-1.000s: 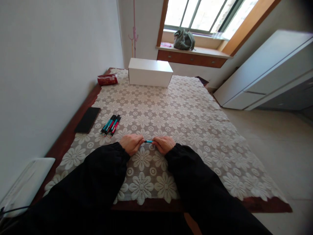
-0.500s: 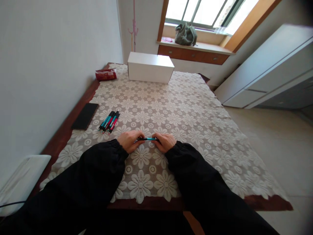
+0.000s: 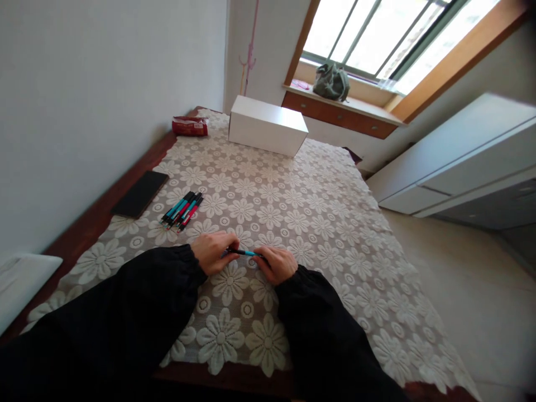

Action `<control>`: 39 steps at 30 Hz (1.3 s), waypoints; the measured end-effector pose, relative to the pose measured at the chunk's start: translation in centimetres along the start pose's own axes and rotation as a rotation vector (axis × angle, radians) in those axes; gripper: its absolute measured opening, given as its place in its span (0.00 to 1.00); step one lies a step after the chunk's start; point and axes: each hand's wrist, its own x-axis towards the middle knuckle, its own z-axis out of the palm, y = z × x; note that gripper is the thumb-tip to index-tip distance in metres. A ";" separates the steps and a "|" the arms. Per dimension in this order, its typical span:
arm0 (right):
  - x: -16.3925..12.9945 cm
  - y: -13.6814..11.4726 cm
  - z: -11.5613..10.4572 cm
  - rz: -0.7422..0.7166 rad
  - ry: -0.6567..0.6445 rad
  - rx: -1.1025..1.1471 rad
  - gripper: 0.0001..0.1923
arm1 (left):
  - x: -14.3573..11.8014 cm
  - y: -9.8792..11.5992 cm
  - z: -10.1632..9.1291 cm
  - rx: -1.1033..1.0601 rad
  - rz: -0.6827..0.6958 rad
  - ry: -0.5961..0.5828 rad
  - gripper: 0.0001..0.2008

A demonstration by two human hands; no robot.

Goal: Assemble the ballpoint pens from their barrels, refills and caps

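A black and light-blue pen (image 3: 247,253) is stretched between my two hands, just over the near part of the lace tablecloth (image 3: 268,338). My left hand (image 3: 214,252) pinches its black end between thumb and fingers. At the other end, the fingers of my right hand (image 3: 276,264) are closed on it. Both tips of the pen are partly covered by fingers. Left of my hands lies a bunch of several pens (image 3: 182,210), some blue and black, some red and black.
Beyond the pens at the left edge lies a flat black rectangular object (image 3: 140,194). Towards the far end stand a long white box (image 3: 268,127) and a red packet (image 3: 190,126). A white wall (image 3: 125,72) borders the left side. One white object (image 3: 27,285) sits at lower left.
The whole view has tilted and shifted with my head. Both hands keep hold of the pen, which now slants slightly down to the right in view. The other things stay in place.
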 end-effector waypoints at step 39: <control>0.1 0.1 -0.1 -0.060 0.076 0.059 0.14 | 0.1 -0.6 0.5 0.006 0.098 0.018 0.10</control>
